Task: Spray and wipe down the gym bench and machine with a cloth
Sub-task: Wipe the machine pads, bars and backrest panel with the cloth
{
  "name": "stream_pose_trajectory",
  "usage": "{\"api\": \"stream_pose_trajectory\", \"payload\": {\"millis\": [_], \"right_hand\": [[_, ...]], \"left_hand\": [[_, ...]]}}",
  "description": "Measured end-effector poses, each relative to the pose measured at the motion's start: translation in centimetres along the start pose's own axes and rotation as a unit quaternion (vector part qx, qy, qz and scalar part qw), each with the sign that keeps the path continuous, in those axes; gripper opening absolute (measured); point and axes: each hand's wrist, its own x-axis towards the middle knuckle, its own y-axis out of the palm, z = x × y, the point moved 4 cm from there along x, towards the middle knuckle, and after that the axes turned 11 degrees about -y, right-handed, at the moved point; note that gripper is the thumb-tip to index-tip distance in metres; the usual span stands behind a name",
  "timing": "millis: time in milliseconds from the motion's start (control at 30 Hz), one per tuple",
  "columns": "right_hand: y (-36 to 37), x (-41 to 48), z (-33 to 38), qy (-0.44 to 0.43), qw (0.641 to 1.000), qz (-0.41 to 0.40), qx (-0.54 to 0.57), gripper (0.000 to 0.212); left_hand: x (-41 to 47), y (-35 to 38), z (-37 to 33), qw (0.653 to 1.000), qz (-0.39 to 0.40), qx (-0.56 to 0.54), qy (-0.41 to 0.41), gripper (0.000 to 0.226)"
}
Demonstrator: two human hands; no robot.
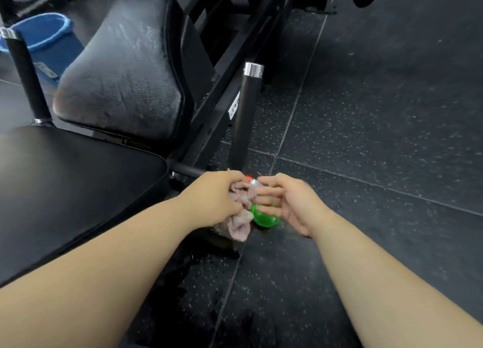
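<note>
Just above the floor the left hand (pixel 217 196) bunches the pink cloth (pixel 241 226) and the right hand (pixel 290 203) curls round the green spray bottle (pixel 264 218); the back pad (pixel 125 80) glistens with spray, so wiping apparently lies ahead.

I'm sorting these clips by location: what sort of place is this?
Most likely a gym: a padded black bench, a black steel machine frame with a chrome-capped handle, and speckled rubber floor tiles.

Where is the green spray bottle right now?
Head view, low centre, over the dark floor: the green spray bottle is between the hands, the cloth held by the left hand against its left side, fingers of the right hand across its right.
</note>
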Motion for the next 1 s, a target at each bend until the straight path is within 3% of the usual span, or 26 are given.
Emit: {"api": "stream_pose_trajectory", "payload": {"millis": [67, 100, 167, 200, 233, 300, 333, 500, 567, 800, 900, 1000], "right_hand": [[-2.7, 0.4, 2.3, -0.132, 0.946, -0.148, -0.255, 0.024], [-3.0, 0.9, 2.9, -0.166, 0.91, -0.128, -0.359, 0.035], [-2.6, 1.9, 1.2, -0.104, 0.843, 0.041, -0.526, 0.07], [-2.5, 2.4, -0.5, -0.058, 0.812, 0.107, -0.571, 0.075], [-2.6, 2.7, -1.7, -0.045, 0.797, 0.13, -0.588, 0.064], [-2.5, 3.4, -2.6, -0.099, 0.788, 0.094, -0.601, 0.021], [-2.3, 3.8, -2.5, -0.122, 0.778, 0.075, -0.611, 0.009], [-0.4, 5.1, -0.9, -0.111, 0.71, 0.122, -0.684, 0.013], [-0.1, 4.0, 0.3, -0.107, 0.703, 0.095, -0.697, 0.012], [4.2, -7.4, 9.0, -0.093, 0.733, 0.039, -0.673, 0.018], [8.2, -13.1, 15.0, -0.082, 0.765, 0.03, -0.638, 0.009], [13.9, -18.9, 22.1, -0.074, 0.833, 0.037, -0.547, 0.009]], "left_hand": [[0.0, -0.3, 0.4, 0.999, -0.026, -0.024, -0.009, 0.03], [-0.1, -0.5, 0.7, 0.998, -0.036, -0.045, -0.013, 0.028], [0.0, -0.7, 1.2, 0.994, -0.053, -0.095, -0.026, 0.029], [0.0, -0.8, 1.6, 0.989, -0.059, -0.128, -0.039, 0.031], [0.0, -0.9, 1.9, 0.983, -0.066, -0.161, -0.054, 0.032], [-0.1, -1.0, 2.8, 0.967, -0.073, -0.226, -0.089, 0.036], [-0.1, -1.0, 3.2, 0.956, -0.074, -0.265, -0.1, 0.037], [-0.5, -2.0, 4.0, 0.889, -0.095, -0.436, -0.105, 0.021], [-2.1, -2.6, 3.4, 0.861, -0.094, -0.486, -0.119, 0.021], [-12.7, -10.8, 0.8, 0.737, -0.065, -0.645, -0.19, 0.027], [-18.5, -17.0, -1.2, 0.733, -0.044, -0.653, -0.186, 0.019], [-24.9, -24.4, -3.2, 0.751, -0.036, -0.639, -0.161, 0.016]]}}
